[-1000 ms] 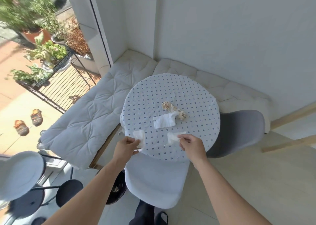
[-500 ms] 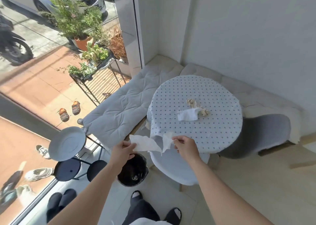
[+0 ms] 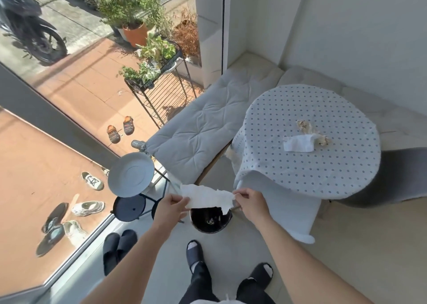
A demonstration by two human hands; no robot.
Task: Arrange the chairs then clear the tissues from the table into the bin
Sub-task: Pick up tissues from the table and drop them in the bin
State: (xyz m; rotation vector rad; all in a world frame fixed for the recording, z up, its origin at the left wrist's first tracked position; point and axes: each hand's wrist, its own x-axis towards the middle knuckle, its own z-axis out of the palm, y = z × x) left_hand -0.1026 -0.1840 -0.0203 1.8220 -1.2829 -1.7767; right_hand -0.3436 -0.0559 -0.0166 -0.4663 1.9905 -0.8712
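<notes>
Two hands, left [image 3: 172, 205] and right [image 3: 248, 199], each pinching a tissue [image 3: 208, 197] end, spanning it above the bin [image 3: 211, 218] for dropping; more tissues [image 3: 300, 143] remain on table [image 3: 288, 172].

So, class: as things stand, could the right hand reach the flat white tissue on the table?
Probably not yet. The right hand and left hand both pinch a tissue above the bin; the flat white tissue lies uncovered mid-table.
</notes>
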